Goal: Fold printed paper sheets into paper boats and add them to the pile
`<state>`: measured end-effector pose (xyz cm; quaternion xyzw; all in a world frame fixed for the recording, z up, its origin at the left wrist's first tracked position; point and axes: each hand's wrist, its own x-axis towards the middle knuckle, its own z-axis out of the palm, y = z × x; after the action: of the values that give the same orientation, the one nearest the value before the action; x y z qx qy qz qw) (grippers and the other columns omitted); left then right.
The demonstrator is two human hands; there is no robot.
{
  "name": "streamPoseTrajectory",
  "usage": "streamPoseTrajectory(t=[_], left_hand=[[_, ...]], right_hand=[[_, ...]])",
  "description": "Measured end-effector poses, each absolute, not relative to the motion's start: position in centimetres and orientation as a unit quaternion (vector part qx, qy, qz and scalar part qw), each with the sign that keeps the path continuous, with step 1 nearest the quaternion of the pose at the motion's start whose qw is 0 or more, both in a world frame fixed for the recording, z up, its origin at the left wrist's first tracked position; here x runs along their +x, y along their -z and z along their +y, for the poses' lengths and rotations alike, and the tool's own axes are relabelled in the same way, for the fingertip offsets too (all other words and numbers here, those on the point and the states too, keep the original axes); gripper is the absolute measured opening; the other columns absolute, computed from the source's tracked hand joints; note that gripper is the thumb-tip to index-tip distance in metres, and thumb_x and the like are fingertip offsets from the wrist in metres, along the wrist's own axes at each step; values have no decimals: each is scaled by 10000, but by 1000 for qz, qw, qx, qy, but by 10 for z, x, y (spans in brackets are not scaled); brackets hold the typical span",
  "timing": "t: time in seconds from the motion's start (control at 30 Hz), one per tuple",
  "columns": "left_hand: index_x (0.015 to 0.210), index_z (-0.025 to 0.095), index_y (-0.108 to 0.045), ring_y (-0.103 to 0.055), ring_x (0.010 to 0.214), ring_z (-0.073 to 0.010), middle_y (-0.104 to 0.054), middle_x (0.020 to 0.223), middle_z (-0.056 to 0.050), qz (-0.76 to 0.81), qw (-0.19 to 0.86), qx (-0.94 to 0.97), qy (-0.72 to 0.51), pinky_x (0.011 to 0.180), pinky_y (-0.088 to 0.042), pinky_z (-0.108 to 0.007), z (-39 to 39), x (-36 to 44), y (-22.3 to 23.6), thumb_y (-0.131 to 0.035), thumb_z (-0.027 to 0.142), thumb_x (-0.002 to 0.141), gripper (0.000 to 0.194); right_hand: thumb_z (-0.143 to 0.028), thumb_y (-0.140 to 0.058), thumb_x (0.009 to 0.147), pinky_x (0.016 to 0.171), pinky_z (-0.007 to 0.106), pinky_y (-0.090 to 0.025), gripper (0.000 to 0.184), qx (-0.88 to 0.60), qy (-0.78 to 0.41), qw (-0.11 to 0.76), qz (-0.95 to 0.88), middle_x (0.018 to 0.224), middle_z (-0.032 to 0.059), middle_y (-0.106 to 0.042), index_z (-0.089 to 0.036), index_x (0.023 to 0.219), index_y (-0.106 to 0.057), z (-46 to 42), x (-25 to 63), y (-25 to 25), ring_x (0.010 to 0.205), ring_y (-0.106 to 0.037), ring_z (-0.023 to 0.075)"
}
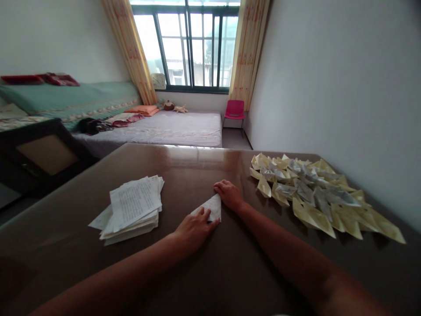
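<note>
A folded white sheet of paper (pixel 213 205), roughly triangular, lies on the brown table between my two hands. My left hand (pixel 194 227) rests on its lower part, fingers spread and lying over the paper. At the sheet's upper right corner is my right hand (pixel 229 194), its fingers bent and close together, covering that corner. To the left, printed and plain sheets form a loose paper stack (pixel 134 204). Over on the right, many folded paper boats (pixel 311 215), cream and greyish white, sit crowded in rows.
The glossy brown table (pixel 197 272) spreads under everything. Beyond its far edge stands a bed (pixel 194 127) with folded bedding, and a pink chair (pixel 234 109) is by the window. A dark cabinet (pixel 42 153) stands at left; a white wall (pixel 335 79) rises at right.
</note>
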<state>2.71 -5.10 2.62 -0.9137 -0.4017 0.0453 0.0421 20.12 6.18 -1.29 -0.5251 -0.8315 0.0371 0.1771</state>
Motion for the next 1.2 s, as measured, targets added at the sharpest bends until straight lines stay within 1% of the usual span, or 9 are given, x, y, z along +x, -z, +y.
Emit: streamPoseTrajectory(t=[0.1, 0.23, 0.43, 0.57, 0.67, 0.77, 0.9, 1.0, 1.2], left_hand=[[1327, 375, -455, -522, 991, -240, -561, 1099, -59, -407, 31, -913, -6, 734, -497, -331, -51, 20, -17, -437, 229, 931, 422], [1305, 401, -469, -504, 1012, -216, -555, 1120, -28, -413, 19, -910, 44, 827, -480, -362, -50, 15, -4, -439, 245, 943, 395], [1280, 355, -506, -503, 1006, -211, -550, 1149, -29, -398, 8, -914, 79, 852, -470, -372, -48, 15, 0, -443, 252, 943, 358], [1261, 333, -525, -508, 973, -206, -559, 1112, -36, -387, 18, -918, 88, 846, -477, -366, -47, 15, 4, -434, 250, 944, 340], [1256, 313, -528, -515, 956, -203, -569, 1094, -40, -388, 26, -917, 87, 839, -485, -361, -48, 16, 4, -417, 240, 949, 335], [1244, 298, -537, -527, 932, -199, -578, 1073, -44, -387, 34, -917, 86, 805, -499, -349, -49, 17, 2, -415, 231, 948, 327], [1242, 253, -530, -545, 914, -193, -588, 1071, -55, -361, 56, -925, 106, 774, -515, -332, -47, 14, 2, -426, 213, 944, 319], [1192, 205, -552, -559, 867, -166, -603, 1032, -63, -341, 67, -929, 132, 743, -519, -291, -43, 11, 4, -405, 201, 954, 280], [1081, 206, -596, -574, 790, -143, -610, 915, -40, -349, 76, -920, 163, 667, -510, -242, -37, 13, 8, -421, 242, 956, 218]], right_hand=[[-447, -304, 982, 826, 289, -411, 390, -548, -40, 191, -814, 981, 60, -608, -217, 942, -617, 59, 208, 10, 997, -525, 185], [-586, -552, 825, 756, 290, -401, 378, -532, -95, 161, -826, 892, 42, -600, -212, 788, -602, 54, 217, 1, 906, -532, 187], [-437, -696, 745, 694, 246, -385, 268, -496, -190, 122, -838, 896, 21, -625, -211, 856, -603, 50, 218, -7, 857, -563, 156], [-429, -699, 742, 644, 249, -378, 404, -527, -177, 83, -828, 920, 30, -655, -214, 1048, -546, 40, 212, -17, 807, -606, 165], [-524, -646, 770, 632, 277, -377, 396, -562, -124, 20, -818, 934, 80, -677, -200, 984, -569, 38, 212, -27, 826, -631, 213], [-577, -639, 752, 602, 273, -361, 379, -576, -132, -5, -807, 882, 66, -693, -215, 862, -603, 41, 216, -32, 806, -639, 217], [-521, -698, 715, 574, 252, -334, 312, -564, -165, 18, -809, 852, 14, -692, -238, 822, -623, 44, 217, -27, 785, -632, 185], [-412, -728, 712, 587, 236, -345, 278, -545, -189, 61, -814, 870, -2, -685, -243, 901, -614, 43, 213, -20, 782, -625, 159], [-234, -715, 700, 622, 215, -398, 477, -511, -297, 150, -793, 828, -16, -692, -212, 1129, -510, 46, 205, -3, 733, -629, 129]])
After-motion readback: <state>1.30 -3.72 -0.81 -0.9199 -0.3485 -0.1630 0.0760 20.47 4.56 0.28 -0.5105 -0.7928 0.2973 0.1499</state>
